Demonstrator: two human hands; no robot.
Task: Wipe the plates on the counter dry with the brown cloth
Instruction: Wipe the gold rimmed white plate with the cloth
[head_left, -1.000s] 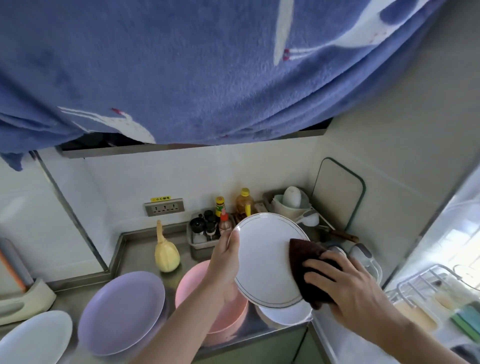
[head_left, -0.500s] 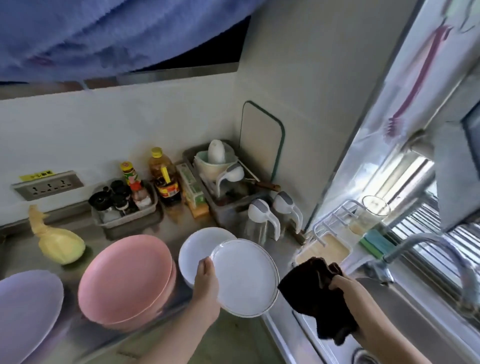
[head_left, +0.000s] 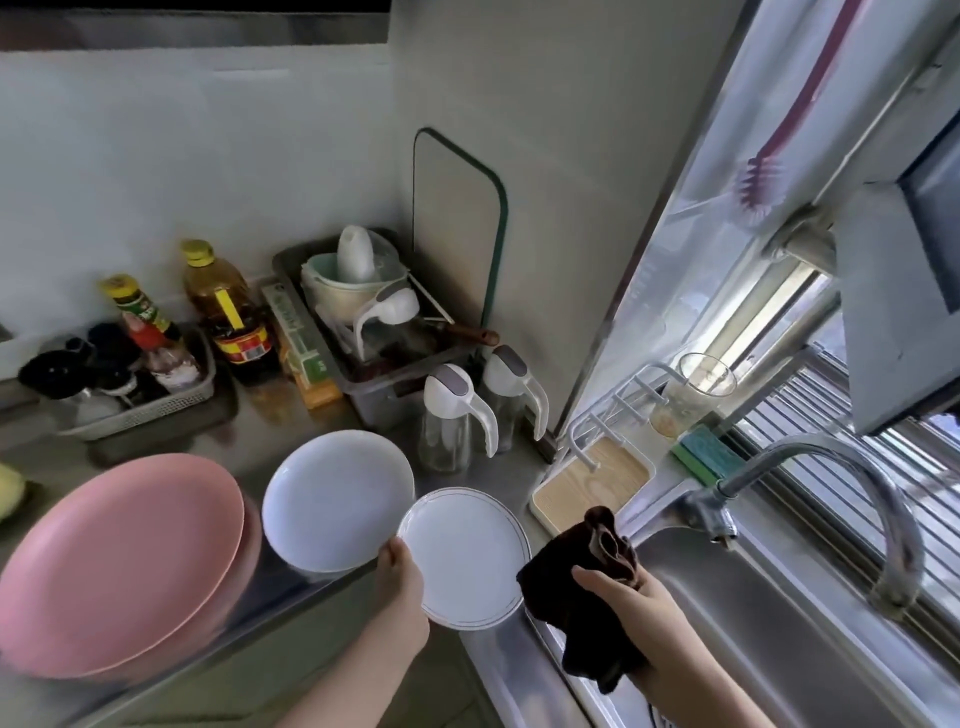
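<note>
My left hand (head_left: 399, 574) grips the left rim of a white plate with a thin dark line round its edge (head_left: 467, 556), held nearly flat over the counter's front edge. My right hand (head_left: 631, 592) holds the bunched brown cloth (head_left: 582, 587) just right of that plate, above the sink's left edge; the cloth hangs down and is off the plate. A plain white plate (head_left: 332, 499) lies on the steel counter (head_left: 249, 431) behind my left hand. Stacked pink plates (head_left: 114, 561) sit to its left.
A steel sink (head_left: 779, 623) with a curved tap (head_left: 841, 467) lies at right. Two glass jugs (head_left: 457, 415), a dish tray (head_left: 363, 332), bottles (head_left: 223, 306), a condiment basket (head_left: 130, 384) and a cutting board (head_left: 457, 228) stand at the back. A small wooden-topped rack (head_left: 597, 478) borders the sink.
The cloth has come off the plate and moved right over the sink edge. The plate has been lowered from upright to nearly flat. My view has swung right and down.
</note>
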